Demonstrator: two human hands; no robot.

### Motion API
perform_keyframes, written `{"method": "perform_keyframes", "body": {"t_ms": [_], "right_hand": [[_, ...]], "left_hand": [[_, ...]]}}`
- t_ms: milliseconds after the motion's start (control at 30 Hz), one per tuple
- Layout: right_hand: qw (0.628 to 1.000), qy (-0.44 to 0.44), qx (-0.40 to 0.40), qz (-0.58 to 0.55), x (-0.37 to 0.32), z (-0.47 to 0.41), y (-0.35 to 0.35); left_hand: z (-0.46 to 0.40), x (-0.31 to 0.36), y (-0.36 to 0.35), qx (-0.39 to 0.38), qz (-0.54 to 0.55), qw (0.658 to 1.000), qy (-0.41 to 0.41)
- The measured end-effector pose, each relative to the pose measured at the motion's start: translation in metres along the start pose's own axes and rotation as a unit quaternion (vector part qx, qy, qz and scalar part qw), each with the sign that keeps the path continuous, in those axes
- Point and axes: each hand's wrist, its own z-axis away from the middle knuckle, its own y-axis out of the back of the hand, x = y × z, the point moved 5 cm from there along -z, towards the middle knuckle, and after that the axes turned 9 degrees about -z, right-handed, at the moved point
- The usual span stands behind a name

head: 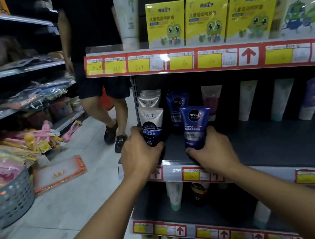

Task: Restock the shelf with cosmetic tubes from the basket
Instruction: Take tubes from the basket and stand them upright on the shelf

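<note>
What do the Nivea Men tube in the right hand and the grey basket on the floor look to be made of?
Nivea Men tube: probably soft plastic, glossy blue, judging by the sheen and the flat crimped top end. Grey basket: likely rigid moulded plastic, matte, with regular holes through its wall. The right hand grips the tube's lower end.

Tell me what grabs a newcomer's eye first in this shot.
Front and centre, two hands stand tubes on the middle shelf: the left hand grips a white Softto tube, the right hand a blue Nivea tube. Above them, three yellow frog boxes line the top shelf over red price strips. A passer-by's legs cross the aisle at left.
</note>
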Motion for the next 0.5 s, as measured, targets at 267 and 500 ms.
{"method": "perform_keyframes", "body": {"t_ms": [267,500], "right_hand": [[0.998,0.026,-0.051,0.020,-0.018,-0.037,-0.025],[0.997,0.058,-0.053,0.015,-0.005,-0.049,-0.041]], "left_hand": [[-0.035,0.007,-0.012,-0.068,-0.047,0.996,-0.017],[-0.037,0.003,-0.025,-0.044,-0.031,0.998,-0.021]]}}
